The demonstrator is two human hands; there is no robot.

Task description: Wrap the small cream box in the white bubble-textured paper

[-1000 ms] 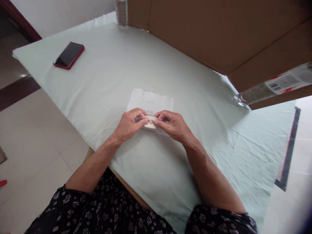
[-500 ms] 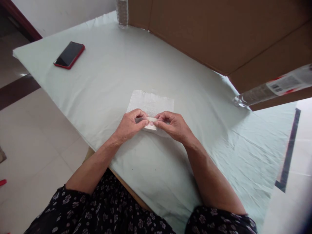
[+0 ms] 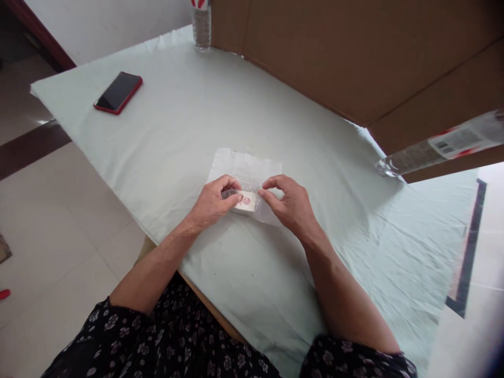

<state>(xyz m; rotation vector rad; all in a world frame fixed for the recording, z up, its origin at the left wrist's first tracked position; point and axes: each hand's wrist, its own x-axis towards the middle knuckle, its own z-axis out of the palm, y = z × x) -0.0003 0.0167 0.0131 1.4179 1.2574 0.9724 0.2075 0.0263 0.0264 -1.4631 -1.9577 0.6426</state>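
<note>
A square sheet of bubble wrap [image 3: 247, 169] lies on the pale cloth in front of me. At its near edge sits a small white object with a red mark [image 3: 246, 201]. My left hand [image 3: 211, 202] pinches the left end of that small object, fingers curled. My right hand [image 3: 289, 205] rests just right of it, thumb and fingers bent and pinching the near edge of the bubble wrap.
A red-cased phone [image 3: 118, 92] lies at the far left of the table [image 3: 165, 115]. A water bottle [image 3: 201, 23] stands at the back; another bottle [image 3: 437, 148] lies at the right against a large cardboard box [image 3: 354, 52]. Tiled floor is at left.
My right hand has drawn slightly right, off the small object, so its red mark now shows. The view shifted a little.
</note>
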